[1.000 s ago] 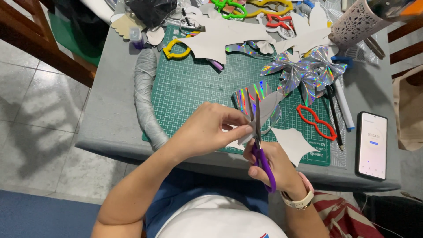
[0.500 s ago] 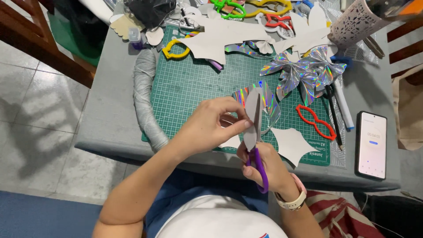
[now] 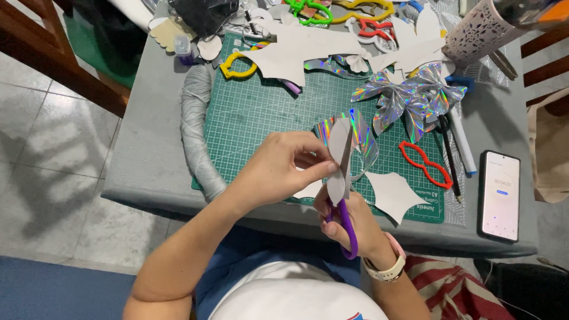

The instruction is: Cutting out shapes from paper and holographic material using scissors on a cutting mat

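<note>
Left hand [image 3: 278,169]: grip pinched on the holographic sheet [image 3: 349,145], held up over the near edge of the green cutting mat [image 3: 261,112].
Right hand [image 3: 355,222]: grip closed through the purple scissors [image 3: 347,222], blades up into the sheet's white back.
Near edge: both hands hang over the front lip of the grey surface [image 3: 148,160].
Right of the hands: white cutout [image 3: 391,195] just beside; red outline stencil [image 3: 424,165] beyond; phone [image 3: 499,195] near the right edge.
Left: grey wrapped ring [image 3: 195,130] along the mat's border.
Open room: bare mat centre; far side crowded with foil bows [image 3: 415,95] and templates.
</note>
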